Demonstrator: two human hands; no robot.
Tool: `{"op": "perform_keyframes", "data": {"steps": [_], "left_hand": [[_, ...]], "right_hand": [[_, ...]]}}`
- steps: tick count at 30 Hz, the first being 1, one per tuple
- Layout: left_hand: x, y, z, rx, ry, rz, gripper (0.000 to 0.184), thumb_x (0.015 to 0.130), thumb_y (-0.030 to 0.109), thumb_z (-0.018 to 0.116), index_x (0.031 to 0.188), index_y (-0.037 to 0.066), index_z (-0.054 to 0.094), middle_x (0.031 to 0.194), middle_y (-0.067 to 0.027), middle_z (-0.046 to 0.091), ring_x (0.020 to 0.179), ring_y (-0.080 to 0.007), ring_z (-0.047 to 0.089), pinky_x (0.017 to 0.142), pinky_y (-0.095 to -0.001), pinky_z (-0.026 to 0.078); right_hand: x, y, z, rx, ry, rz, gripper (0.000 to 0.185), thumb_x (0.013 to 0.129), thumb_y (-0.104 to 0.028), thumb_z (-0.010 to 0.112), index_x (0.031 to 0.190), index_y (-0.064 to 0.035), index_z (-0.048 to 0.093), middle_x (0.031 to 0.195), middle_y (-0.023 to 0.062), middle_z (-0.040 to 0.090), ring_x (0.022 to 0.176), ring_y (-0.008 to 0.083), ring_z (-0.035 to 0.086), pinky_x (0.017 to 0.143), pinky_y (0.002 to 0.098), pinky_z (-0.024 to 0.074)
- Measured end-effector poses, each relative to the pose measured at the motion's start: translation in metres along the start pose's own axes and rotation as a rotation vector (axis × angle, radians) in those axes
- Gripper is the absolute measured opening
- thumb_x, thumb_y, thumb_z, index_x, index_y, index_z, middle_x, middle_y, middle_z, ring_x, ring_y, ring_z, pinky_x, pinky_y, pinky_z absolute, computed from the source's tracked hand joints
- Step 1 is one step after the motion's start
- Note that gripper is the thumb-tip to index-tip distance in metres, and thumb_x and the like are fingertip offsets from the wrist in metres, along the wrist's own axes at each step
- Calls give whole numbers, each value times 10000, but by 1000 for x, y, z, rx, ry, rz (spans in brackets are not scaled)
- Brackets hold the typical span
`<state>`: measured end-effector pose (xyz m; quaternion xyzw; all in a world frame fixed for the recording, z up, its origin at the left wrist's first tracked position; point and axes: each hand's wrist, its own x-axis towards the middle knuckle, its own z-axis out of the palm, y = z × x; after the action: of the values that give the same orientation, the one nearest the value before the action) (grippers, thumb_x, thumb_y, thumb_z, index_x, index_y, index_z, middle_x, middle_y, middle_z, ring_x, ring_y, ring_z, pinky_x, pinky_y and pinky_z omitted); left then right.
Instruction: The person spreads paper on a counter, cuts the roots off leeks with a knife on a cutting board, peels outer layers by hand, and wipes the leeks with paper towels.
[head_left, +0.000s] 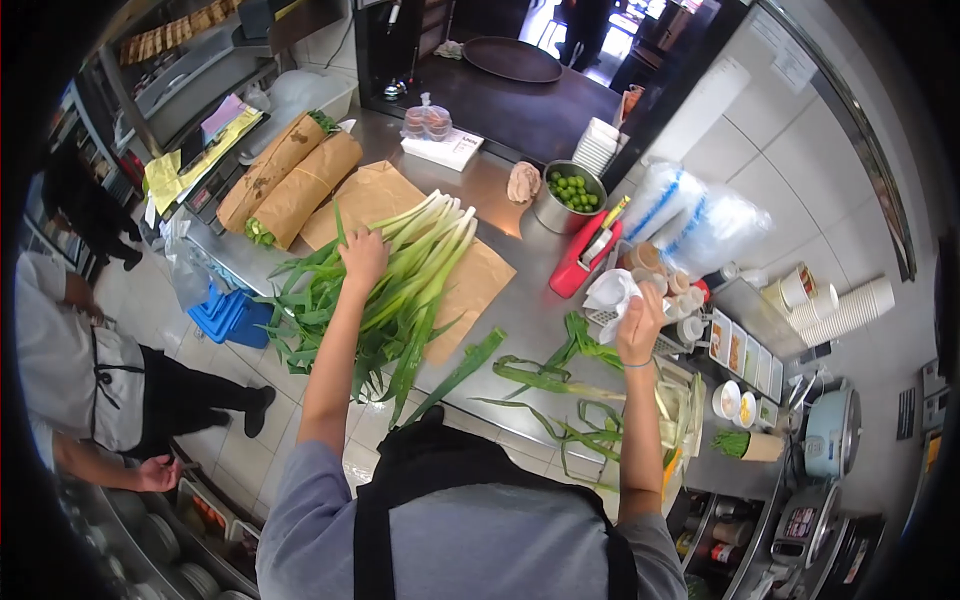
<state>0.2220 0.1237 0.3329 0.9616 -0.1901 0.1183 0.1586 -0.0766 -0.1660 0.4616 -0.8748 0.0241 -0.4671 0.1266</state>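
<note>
My left hand [366,254] rests on a big bunch of green onions [405,270], on its leafy part, with the fingers bent into the leaves; whether it grips any is hidden. The white stems point to the upper right, over brown paper [482,285]. At the right, my right hand [641,325] is raised beside a white crumpled paper or cloth [612,292]; its fingers are bent, and what they hold is too small to tell. Loose green leaves [540,378] lie between the hands and under my right forearm.
Two paper-wrapped bundles [305,185] lie at the back left. A metal pot of limes [572,195] and a red dispenser [582,255] stand at the back. Cups and sauce trays [745,350] line the right. Another person [100,370] stands at the left.
</note>
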Motion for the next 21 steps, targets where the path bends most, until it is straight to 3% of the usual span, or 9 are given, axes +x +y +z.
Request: {"op": "perform_keyframes", "data": {"steps": [2, 10, 11, 13, 16, 19, 21], "left_hand": [[13, -7, -2, -167, -221, -23, 167, 753, 232, 652, 871, 113, 638, 962, -87, 590, 1007, -300, 519, 787, -516, 416], [32, -19, 3, -350, -315, 86, 121, 758, 210, 624, 846, 140, 668, 952, -132, 587, 941, -327, 562, 795, -463, 444], [47, -37, 33, -392, -279, 213, 126, 762, 200, 620, 861, 125, 643, 965, -163, 583, 945, -337, 560, 788, -447, 448], [61, -41, 46, -428, -334, 265, 143, 770, 161, 601, 903, 110, 586, 980, -184, 582, 938, -336, 564, 767, -442, 455], [70, -27, 23, -433, -548, 123, 162, 773, 109, 568, 931, 105, 533, 996, -189, 580, 956, -334, 558, 750, -450, 457], [72, -37, 31, -461, -289, 124, 202, 763, 82, 564, 955, 114, 513, 984, -173, 585, 937, -354, 551, 718, -464, 459], [64, -45, 28, -130, -88, 132, 196, 724, 73, 595, 913, 87, 548, 927, -164, 584, 933, -317, 536, 684, -420, 459]], "right_hand": [[7, -7, 21, 46, -19, -16, 286, 895, -180, 407, 802, 71, 508, 747, 209, 467, 699, 387, 443, 644, 433, 348], [-4, -19, 115, 179, -92, 143, 316, 906, -195, 423, 887, 92, 554, 887, 255, 563, 845, 431, 518, 784, 453, 404], [-1, -23, 129, 205, -124, 193, 328, 913, -206, 424, 895, 93, 559, 908, 258, 569, 856, 431, 521, 797, 449, 406], [6, -35, 162, 250, -136, 236, 344, 923, -221, 420, 896, 91, 561, 920, 259, 573, 862, 429, 526, 803, 442, 411], [24, -55, 204, 346, -176, 290, 360, 935, -235, 403, 883, 86, 558, 913, 247, 573, 847, 421, 531, 782, 438, 413], [21, -52, 225, 386, -233, 397, 375, 948, -245, 380, 880, 79, 556, 892, 225, 576, 843, 406, 533, 766, 431, 407], [23, -50, 229, 420, -290, 487, 394, 964, -256, 353, 881, 71, 559, 860, 200, 582, 822, 375, 548, 741, 410, 409]]}}
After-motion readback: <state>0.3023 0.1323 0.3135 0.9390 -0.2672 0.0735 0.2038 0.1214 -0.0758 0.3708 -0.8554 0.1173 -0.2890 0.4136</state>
